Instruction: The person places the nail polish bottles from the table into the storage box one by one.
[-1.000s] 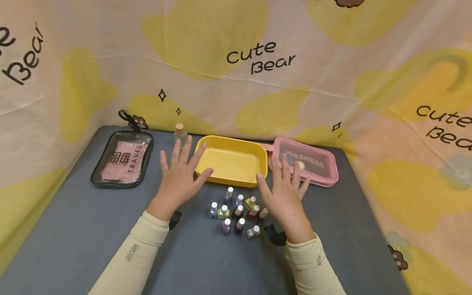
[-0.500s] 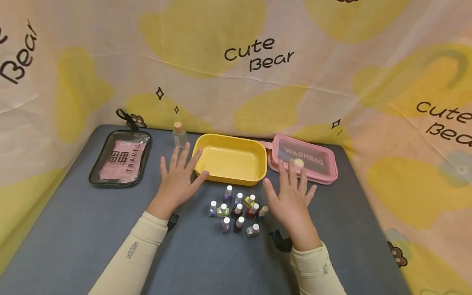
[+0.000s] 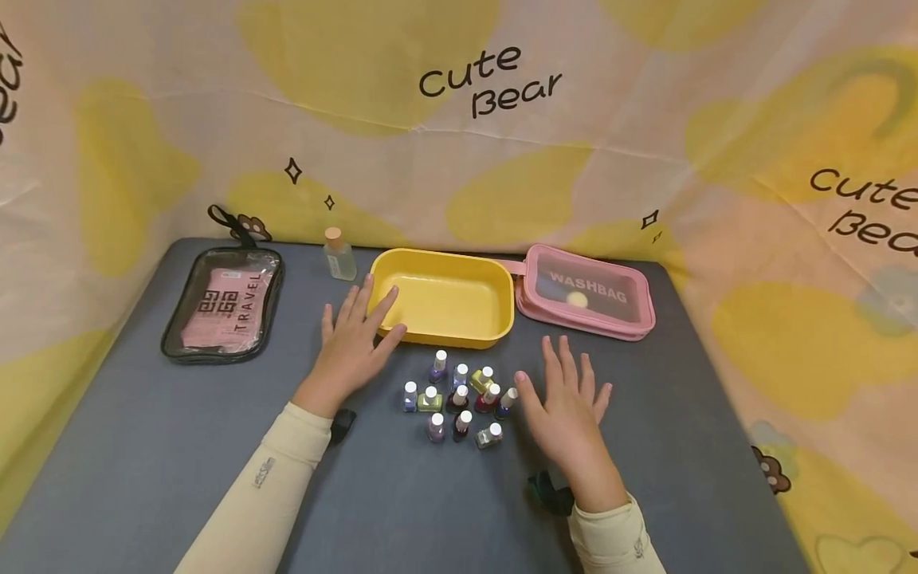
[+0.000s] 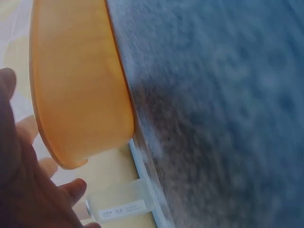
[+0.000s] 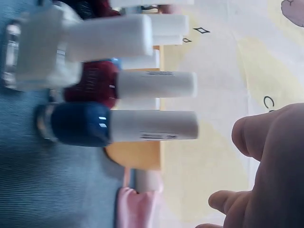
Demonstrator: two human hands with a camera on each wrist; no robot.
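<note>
My left hand [image 3: 351,351] hovers with spread fingers at the front left corner of a yellow bin [image 3: 445,339]. Its fingertips overlap the bin's rim in the head view; contact cannot be told. My right hand [image 3: 570,418] is spread out too, just right of a cluster of nail polish bottles [image 3: 457,399], and holds nothing. Most bottles stand upright with pale caps. In the right wrist view a dark blue nail polish bottle [image 5: 80,124] is nearest to that hand, with a dark red nail polish bottle [image 5: 92,83] beside it.
A pink wash bag [image 3: 588,295] with a clear window lies right of the bin. A black-edged clear travel bag [image 3: 222,307] lies at the left. Behind my left hand stands a clear bottle [image 3: 340,259] with a wooden-looking cap. Patterned cloth [image 3: 502,175] hangs behind the table.
My right hand has drawn back toward me, off the wash bag in the head view. My left hand stays by the bin. The head view has tilted down slightly.
</note>
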